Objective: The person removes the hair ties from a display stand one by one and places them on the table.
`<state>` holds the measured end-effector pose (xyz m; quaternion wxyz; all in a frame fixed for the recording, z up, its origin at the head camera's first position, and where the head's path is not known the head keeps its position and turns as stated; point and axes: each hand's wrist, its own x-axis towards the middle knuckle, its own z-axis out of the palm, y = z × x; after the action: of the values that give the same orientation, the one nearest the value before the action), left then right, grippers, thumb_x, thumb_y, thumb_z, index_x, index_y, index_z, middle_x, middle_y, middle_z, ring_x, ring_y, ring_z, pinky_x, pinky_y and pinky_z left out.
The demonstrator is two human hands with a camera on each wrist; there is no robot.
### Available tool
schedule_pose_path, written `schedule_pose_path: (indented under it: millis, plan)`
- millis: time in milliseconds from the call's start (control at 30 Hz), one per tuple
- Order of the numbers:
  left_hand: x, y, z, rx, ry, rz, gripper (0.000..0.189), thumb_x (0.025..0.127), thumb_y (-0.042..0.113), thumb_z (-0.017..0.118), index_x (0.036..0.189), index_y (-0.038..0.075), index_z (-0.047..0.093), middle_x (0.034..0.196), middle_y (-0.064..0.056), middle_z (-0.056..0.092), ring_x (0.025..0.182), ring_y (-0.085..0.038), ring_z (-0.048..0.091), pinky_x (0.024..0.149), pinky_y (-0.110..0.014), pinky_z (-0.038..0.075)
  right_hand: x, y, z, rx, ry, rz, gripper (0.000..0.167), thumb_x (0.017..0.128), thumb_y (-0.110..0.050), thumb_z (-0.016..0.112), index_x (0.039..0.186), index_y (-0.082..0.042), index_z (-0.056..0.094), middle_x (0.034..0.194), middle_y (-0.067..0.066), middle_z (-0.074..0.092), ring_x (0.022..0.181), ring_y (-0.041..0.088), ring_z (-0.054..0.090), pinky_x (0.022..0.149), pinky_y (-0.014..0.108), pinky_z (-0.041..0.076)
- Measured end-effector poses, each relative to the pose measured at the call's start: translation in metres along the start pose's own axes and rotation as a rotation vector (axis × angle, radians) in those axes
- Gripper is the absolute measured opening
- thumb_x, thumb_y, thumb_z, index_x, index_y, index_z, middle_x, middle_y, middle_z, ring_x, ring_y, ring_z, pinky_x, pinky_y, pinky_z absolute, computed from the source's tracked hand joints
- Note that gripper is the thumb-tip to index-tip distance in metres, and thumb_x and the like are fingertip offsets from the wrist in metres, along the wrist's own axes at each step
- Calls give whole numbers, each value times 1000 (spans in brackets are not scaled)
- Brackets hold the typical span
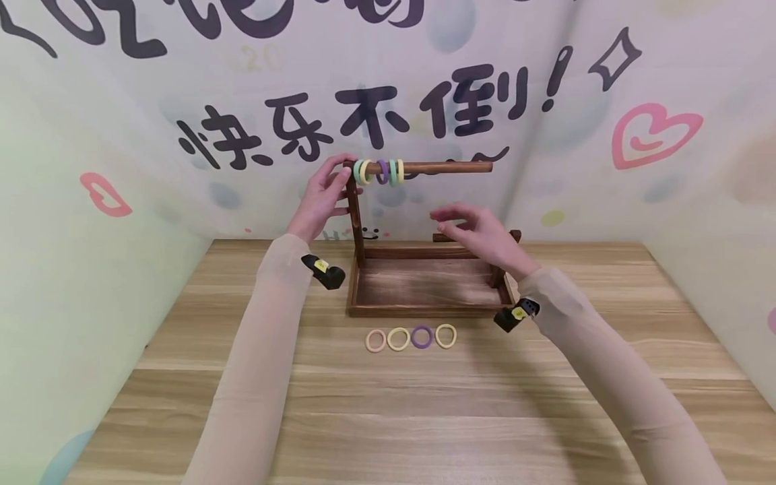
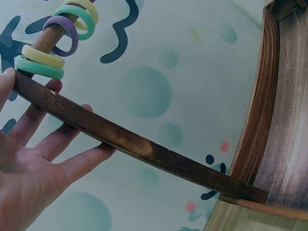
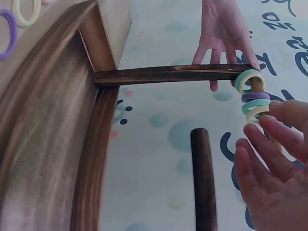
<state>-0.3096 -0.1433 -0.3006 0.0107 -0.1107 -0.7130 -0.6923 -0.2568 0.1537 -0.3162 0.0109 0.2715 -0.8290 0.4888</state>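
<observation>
half done threading rings (image 1: 393, 173), seemingly, pinching the stand (image 1: 424, 312) with left hand (image 1: 323, 193), spreading right hand (image 1: 480, 233) loosely over it, likely needing loose rings (image 1: 413, 337) from its front.

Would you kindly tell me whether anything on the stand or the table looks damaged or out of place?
Nothing looks out of place: four loose rings lie in a row before the wooden stand. One oddity: a pale spot near the top of the left upright breaks its dark finish, perhaps a chip.
</observation>
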Motion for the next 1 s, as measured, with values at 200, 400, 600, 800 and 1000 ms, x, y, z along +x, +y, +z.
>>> schedule_pose_path:
  millis: [200, 400, 600, 800, 1000]
  plan:
    - [-1, 1, 1, -6, 2, -8, 28, 103, 28, 46, 130, 27, 52, 127, -10, 57, 108, -32, 61, 88, -58, 46, 11, -11, -5, -22, 66, -51, 30, 97, -12, 60, 124, 1, 61, 126, 16, 60, 114, 30, 57, 95, 42, 45]
    - [-1, 1, 1, 6, 3, 2, 29, 103, 29, 47, 131, 27, 52, 127, -9, 57, 106, -30, 61, 86, -58, 47, 22, -22, -8, -12, 143, -107, 29, 96, -9, 60, 123, 0, 61, 126, 14, 60, 119, 26, 52, 103, 42, 37]
    - [-2, 2, 0, 1, 2, 7, 28, 103, 28, 46, 130, 27, 52, 126, -10, 58, 106, -31, 61, 86, -58, 47, 20, -61, -8, -5, 185, -121, 29, 96, -4, 56, 122, 9, 59, 126, 22, 58, 123, 30, 48, 107, 40, 31]
    - [-1, 1, 0, -9, -4, 11, 27, 103, 27, 47, 130, 26, 52, 124, -10, 58, 108, -33, 60, 86, -58, 47, 33, -64, -10, -56, 181, -111, 32, 96, -7, 57, 126, 6, 58, 125, 22, 59, 121, 33, 51, 103, 44, 34]
    - [-2, 2, 1, -2, -4, 10, 28, 103, 28, 46, 130, 27, 52, 126, -10, 58, 106, -30, 61, 86, -57, 48, 57, -45, -15, -85, 153, -144, 35, 97, -14, 59, 130, -3, 58, 131, 10, 57, 109, 26, 61, 89, 35, 45]
